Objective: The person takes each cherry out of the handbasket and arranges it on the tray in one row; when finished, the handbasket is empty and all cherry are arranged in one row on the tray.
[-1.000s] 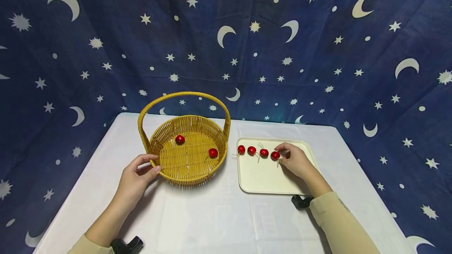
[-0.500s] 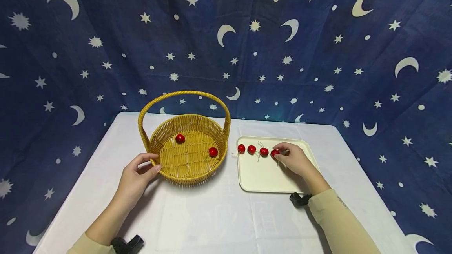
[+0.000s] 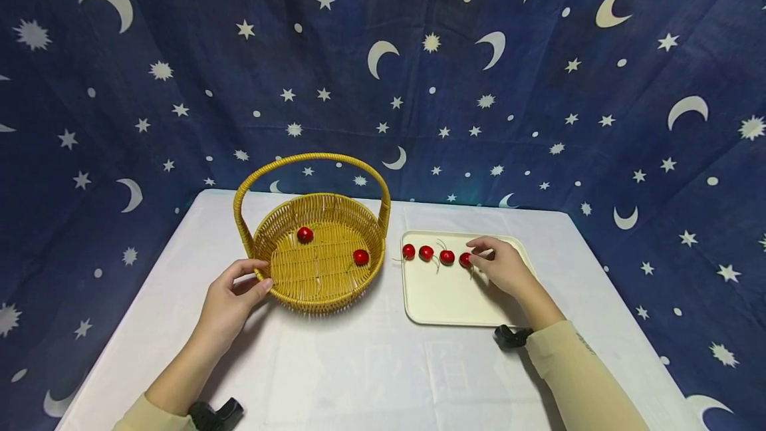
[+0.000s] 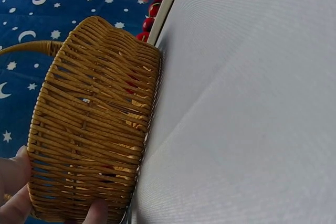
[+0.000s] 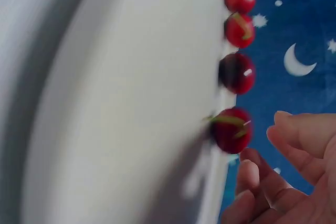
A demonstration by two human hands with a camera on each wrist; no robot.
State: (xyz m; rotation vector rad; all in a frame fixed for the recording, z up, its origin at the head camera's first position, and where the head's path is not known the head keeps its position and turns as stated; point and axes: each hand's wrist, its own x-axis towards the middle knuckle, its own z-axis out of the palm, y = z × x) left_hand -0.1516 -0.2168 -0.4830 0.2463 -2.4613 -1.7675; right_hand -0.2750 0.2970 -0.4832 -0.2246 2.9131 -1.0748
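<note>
My left hand (image 3: 230, 304) grips the near-left rim of the yellow woven basket (image 3: 323, 301), thumb outside and fingers over the edge; the left wrist view shows its fingertips on the wicker wall (image 4: 89, 119). Two red cherries lie in the basket, one at the back (image 3: 305, 235), one at the right (image 3: 361, 257). On the cream tray (image 3: 443, 304) several cherries stand in a row. My right hand (image 3: 505, 268) is beside the rightmost cherry (image 3: 465, 259); in the right wrist view the thumb and fingers are apart, with that cherry (image 5: 232, 130) just beyond them, not held.
The basket's tall handle (image 3: 311, 157) arches above it. A white cloth (image 3: 359, 378) covers the table, and a dark blue curtain (image 3: 335, 72) with moons and stars hangs behind and at both sides. The tray stands right of the basket.
My right hand's fingers were over the rightmost cherry half a second ago and have drawn slightly right, off it. The left hand and the basket have stayed in place.
</note>
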